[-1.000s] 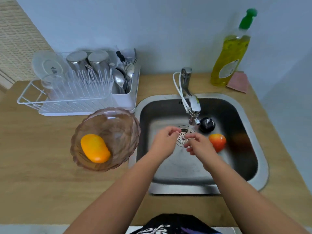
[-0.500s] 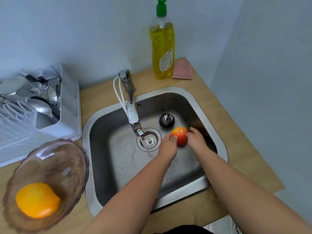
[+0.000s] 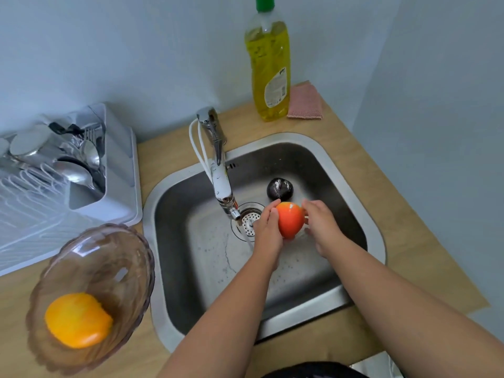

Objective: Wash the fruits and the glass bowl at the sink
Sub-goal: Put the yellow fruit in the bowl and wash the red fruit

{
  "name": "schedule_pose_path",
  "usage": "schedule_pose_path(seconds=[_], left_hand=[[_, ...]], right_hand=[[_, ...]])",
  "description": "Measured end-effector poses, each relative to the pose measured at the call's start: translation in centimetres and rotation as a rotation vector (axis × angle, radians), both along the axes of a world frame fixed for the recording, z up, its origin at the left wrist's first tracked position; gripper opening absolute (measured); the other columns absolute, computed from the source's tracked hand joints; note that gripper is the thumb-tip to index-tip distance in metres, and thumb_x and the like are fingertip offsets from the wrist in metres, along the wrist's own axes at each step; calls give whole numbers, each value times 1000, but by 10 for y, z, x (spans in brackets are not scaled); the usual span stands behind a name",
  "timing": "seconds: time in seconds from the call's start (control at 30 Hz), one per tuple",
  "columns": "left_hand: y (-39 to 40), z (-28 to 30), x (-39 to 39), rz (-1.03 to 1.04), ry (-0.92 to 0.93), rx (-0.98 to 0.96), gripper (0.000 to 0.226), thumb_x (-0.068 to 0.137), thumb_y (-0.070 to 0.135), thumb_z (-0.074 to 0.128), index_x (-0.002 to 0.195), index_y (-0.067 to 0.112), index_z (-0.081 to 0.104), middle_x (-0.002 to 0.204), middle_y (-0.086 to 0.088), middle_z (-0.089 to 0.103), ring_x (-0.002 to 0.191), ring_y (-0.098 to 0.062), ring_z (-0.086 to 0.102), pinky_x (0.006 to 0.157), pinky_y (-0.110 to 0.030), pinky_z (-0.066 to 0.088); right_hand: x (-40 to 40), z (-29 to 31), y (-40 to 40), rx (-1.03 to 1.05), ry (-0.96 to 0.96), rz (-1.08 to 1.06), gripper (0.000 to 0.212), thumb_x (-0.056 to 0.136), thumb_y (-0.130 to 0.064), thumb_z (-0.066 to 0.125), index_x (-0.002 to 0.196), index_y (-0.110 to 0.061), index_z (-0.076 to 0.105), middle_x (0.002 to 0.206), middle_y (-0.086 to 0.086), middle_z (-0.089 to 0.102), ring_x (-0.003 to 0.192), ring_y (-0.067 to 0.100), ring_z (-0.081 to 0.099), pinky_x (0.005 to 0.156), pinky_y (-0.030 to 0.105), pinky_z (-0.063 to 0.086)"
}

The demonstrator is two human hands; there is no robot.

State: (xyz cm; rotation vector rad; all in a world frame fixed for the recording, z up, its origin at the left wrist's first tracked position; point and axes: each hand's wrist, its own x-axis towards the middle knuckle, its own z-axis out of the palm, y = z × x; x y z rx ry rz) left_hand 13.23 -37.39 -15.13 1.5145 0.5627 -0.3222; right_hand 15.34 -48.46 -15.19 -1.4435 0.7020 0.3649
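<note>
Fruit now lifted off sink floor, fingers of both hands clasping it.

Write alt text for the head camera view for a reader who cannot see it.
Both bare hands, left hand and right hand, hold a red-orange fruit over the steel sink beside the chrome faucet. A dark round fruit lies in the basin; an orange mango sits in the glass bowl.

The label on the yellow dish soap bottle behind the sink carries print too small to read.
</note>
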Motion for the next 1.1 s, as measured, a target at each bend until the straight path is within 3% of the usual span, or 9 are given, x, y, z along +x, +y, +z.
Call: schedule_pose_path(seconds=[0.17, 0.33, 0.53, 0.67, 0.8, 0.9, 0.97, 1.03, 1.1], left_hand=[[15, 14, -11, 58, -78, -48, 29, 104, 33, 41, 111, 48, 65, 135, -2, 47, 117, -23, 54, 87, -45, 60], [36, 19, -18, 146, -134, -33, 27, 105, 31, 40, 119, 39, 61, 124, 0, 53, 107, -19, 59, 90, -46, 59], [57, 18, -26, 230, -80, -55, 29, 104, 34, 35, 104, 45, 62, 119, -1, 61, 112, -22, 60, 93, -52, 57], [62, 12, -31, 233, -131, -50, 31, 93, 39, 40, 116, 34, 60, 127, -12, 59, 113, -26, 59, 96, -55, 54], [62, 12, -32, 238, -200, -44, 24, 97, 35, 44, 115, 33, 60, 131, -13, 55, 107, -21, 59, 97, -53, 54], [66, 13, -31, 325, -183, -111, 27, 106, 29, 36, 108, 42, 60, 128, -5, 57, 109, -21, 60, 91, -46, 57], [69, 15, -32, 363, -158, -154, 30, 107, 30, 34, 111, 41, 61, 128, -4, 59, 112, -22, 60, 88, -44, 58], [69, 14, -34, 359, -151, -167, 31, 107, 31, 34, 120, 38, 61, 131, -4, 59, 116, -22, 61, 90, -44, 58], [71, 14, -37, 335, -168, -127, 31, 106, 34, 34, 125, 35, 58, 133, -5, 58, 117, -21, 61, 93, -46, 58]], right_hand=[[4, 12, 30, 112, -21, 32, 28, 94, -48, 52, 110, -26, 52, 116, 6, 55, 107, 27, 57, 96, 50, 50], [-3, 21, 60, 94, -83, 167, 26, 95, -45, 52, 114, -27, 52, 125, 9, 54, 112, 28, 55, 100, 48, 48], [-24, 23, 81, 55, -191, 352, 32, 93, -31, 59, 121, -31, 45, 113, -4, 53, 97, 8, 53, 74, 23, 44], [-16, 25, 92, 1, -156, 313, 22, 96, -35, 51, 116, -25, 50, 113, 3, 58, 90, 10, 55, 72, 26, 44], [-8, 31, 100, 72, -55, 165, 34, 98, -42, 42, 115, -18, 58, 115, 12, 62, 99, 26, 60, 82, 40, 50], [-19, 25, 100, 123, -143, 249, 37, 90, -46, 48, 121, -27, 58, 126, 10, 60, 110, 25, 60, 98, 46, 50], [-29, 23, 99, 134, -160, 341, 56, 77, -55, 56, 129, -38, 51, 131, 2, 55, 116, 22, 57, 101, 44, 49], [-31, 24, 100, 120, -175, 395, 58, 80, -53, 60, 134, -37, 45, 129, -2, 52, 115, 19, 56, 93, 35, 50], [-25, 26, 104, 66, -182, 358, 43, 90, -42, 59, 130, -30, 48, 123, -1, 55, 107, 16, 57, 78, 27, 48]])
